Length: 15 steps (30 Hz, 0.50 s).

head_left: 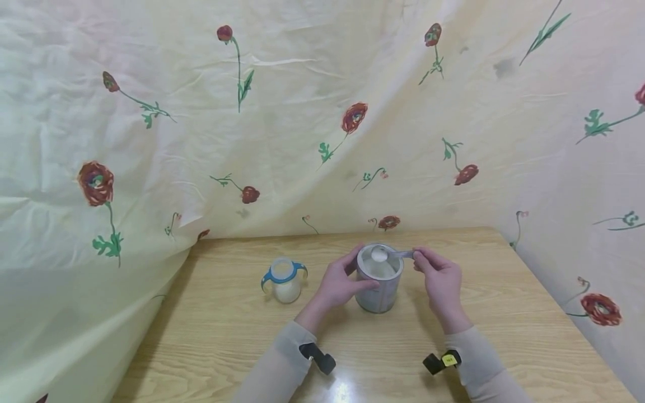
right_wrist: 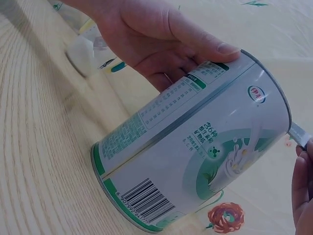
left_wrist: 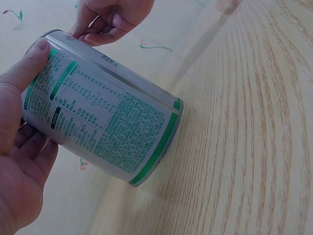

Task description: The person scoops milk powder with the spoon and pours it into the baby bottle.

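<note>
A round metal milk powder can with its top open stands on the wooden table. Its printed green-and-white label faces the left wrist view, and a barcode shows in the right wrist view. My left hand grips the can from the left, thumb near the rim and fingers around the far side. Between thumb and fingers, my right hand pinches the handle of a scoop. The scoop's bowl, holding white powder, is over the can's mouth near the back rim.
Left of the can stands a baby bottle with blue handles, partly visible behind the left hand in the right wrist view. Behind the wooden table hangs a cream cloth with red flowers. Each forearm carries a small black wrist camera.
</note>
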Available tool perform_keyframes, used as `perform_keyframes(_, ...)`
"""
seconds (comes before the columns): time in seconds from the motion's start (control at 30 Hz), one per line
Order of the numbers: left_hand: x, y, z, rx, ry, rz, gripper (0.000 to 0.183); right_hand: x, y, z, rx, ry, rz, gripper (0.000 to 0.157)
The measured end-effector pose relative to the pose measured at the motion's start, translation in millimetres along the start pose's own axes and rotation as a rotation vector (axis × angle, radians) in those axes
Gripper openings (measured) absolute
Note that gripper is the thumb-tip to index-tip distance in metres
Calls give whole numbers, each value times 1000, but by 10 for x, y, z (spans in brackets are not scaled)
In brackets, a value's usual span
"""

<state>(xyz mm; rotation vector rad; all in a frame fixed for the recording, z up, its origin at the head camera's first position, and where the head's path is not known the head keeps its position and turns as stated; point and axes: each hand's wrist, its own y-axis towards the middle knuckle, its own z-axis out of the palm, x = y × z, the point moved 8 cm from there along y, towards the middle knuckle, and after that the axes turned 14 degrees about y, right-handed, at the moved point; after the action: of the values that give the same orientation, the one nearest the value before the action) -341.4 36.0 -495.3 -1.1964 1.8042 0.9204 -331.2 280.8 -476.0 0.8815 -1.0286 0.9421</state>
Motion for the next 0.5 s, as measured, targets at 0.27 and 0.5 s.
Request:
perform_keyframes(0.27,-11,-3,2,3,16,7,99,1,5,-8,9,-21,15,34)
perform_keyframes(0.5,-16,-8,3,6,24,8,98,-12,20,-6,38,-1,62,37)
